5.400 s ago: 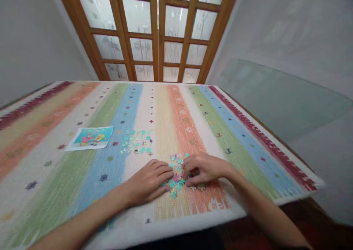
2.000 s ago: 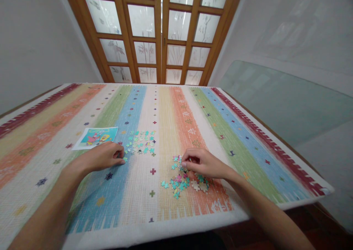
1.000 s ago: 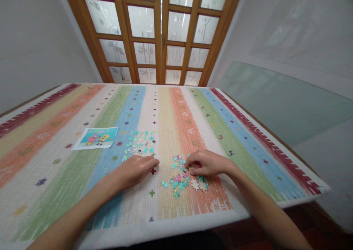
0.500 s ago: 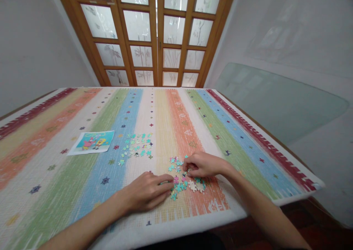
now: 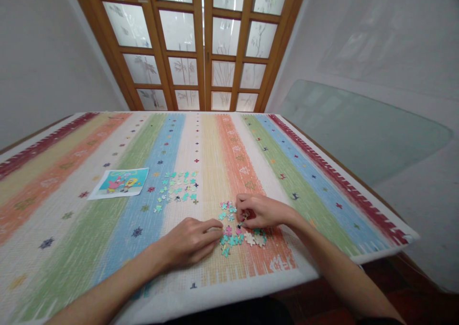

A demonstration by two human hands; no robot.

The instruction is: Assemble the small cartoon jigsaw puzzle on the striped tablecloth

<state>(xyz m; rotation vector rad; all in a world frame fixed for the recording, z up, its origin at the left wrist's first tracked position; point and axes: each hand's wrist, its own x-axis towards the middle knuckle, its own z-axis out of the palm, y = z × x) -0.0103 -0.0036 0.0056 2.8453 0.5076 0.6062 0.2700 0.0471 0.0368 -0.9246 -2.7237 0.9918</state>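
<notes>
My right hand (image 5: pixel 261 212) is at the right side of a loose pile of jigsaw puzzle pieces (image 5: pixel 233 240). Thumb and fingers pinch a small puzzle piece (image 5: pixel 245 215), partly hidden by the hand. My left hand (image 5: pixel 196 241) rests at the pile's left edge. Its fingers are drawn together and point at the pile; whatever they hold is hidden. Pieces in the pile are mostly teal and pink, and a few pale ones (image 5: pixel 254 239) lie back side up. Farther off, a spread-out group of teal puzzle pieces (image 5: pixel 179 186) lies in loose rows.
A printed cartoon picture (image 5: pixel 125 182) on white paper lies left of the grouped pieces. Everything lies on a striped tablecloth (image 5: pixel 222 172). A pale glass panel (image 5: pixel 362 128) leans by the right wall. Wooden doors (image 5: pixel 204 47) with glass panes stand behind the table.
My left hand let a teal piece lie at the near left corner of the group, then came back right to the pile. My right hand stayed at the pile, its fingers shifting slightly.
</notes>
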